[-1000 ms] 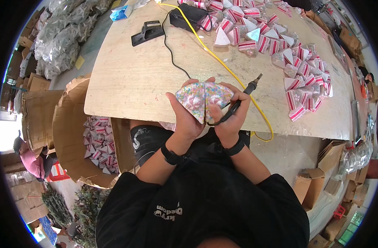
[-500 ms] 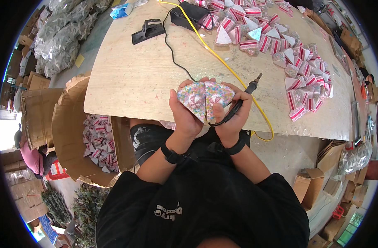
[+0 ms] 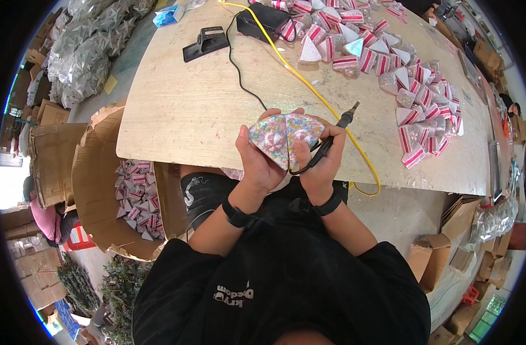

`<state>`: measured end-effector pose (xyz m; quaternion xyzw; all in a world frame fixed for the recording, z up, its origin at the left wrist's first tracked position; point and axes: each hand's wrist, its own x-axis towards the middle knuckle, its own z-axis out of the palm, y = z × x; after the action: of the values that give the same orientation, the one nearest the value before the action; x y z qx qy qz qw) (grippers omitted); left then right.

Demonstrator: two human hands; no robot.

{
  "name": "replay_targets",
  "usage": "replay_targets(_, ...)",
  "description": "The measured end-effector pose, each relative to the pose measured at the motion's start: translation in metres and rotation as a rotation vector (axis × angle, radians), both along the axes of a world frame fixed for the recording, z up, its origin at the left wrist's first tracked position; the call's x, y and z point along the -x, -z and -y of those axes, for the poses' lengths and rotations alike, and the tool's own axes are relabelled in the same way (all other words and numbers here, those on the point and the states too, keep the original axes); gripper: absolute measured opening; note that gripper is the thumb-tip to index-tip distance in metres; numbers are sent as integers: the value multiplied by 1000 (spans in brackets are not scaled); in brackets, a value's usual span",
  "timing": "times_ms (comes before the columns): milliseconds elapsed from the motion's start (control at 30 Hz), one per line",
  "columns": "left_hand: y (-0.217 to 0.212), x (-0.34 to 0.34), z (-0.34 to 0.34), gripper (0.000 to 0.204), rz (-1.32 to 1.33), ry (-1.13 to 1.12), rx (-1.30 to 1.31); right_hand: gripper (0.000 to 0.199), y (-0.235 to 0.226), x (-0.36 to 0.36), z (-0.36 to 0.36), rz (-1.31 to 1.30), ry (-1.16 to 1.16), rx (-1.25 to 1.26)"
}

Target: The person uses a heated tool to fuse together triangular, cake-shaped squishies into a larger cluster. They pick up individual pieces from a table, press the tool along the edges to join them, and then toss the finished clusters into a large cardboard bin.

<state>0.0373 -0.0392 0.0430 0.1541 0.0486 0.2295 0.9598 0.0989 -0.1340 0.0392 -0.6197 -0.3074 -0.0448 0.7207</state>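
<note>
Left hand [image 3: 260, 164] clenched round a speckled triangular packet [image 3: 270, 139], thumb across its face. Right hand [image 3: 319, 164] grasping a second speckled packet [image 3: 302, 127] and, in the same grip, a black pen-shaped heating tool [image 3: 336, 134] whose tip juts toward 2 o'clock. Both packets pressed edge to edge, held just above the near rim of the pale wooden table [image 3: 194, 109], roughly mid-frame. Black wristbands on both wrists. Yellow cable [image 3: 309, 92] running from 12 o'clock past the hands to 4 o'clock. At 1 to 3 o'clock, a scatter of red-and-white striped triangular packets [image 3: 412, 86]. At 11 o'clock, a black stand [image 3: 205, 43]; at 12, a black power box [image 3: 263, 20]. At 9 o'clock, beside the table, an open cardboard box [image 3: 96, 178] holding more striped packets.
</note>
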Motion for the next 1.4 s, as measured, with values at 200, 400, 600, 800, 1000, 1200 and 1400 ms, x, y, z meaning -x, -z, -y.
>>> replay_targets(200, -7, 1, -5, 82, -34, 78, -12, 52, 2, -1, 2, -23, 36, 57)
replay_targets(400, -2, 4, -14, 83, 84, 152, 27, 50, -6, -1, 3, 81, 94, 187)
replay_targets(600, -6, 7, -14, 75, 123, 117, -68, 48, -19, -7, 5, 170, 83, 266)
replay_targets(800, -1, 9, -11, 83, -9, 38, -24, 45, -14, -8, 7, 162, 48, 261)
replay_targets(1000, 3, 12, -29, 85, 102, 58, 31, 44, -29, -15, 28, 205, 42, -85)
replay_targets(1200, 10, 17, -45, 87, -25, -160, -101, 92, -57, 1, 43, 136, -123, -151)
replay_targets(1400, 13, 15, -51, 87, -67, -280, -130, 75, -49, 30, 59, 51, -378, -9)
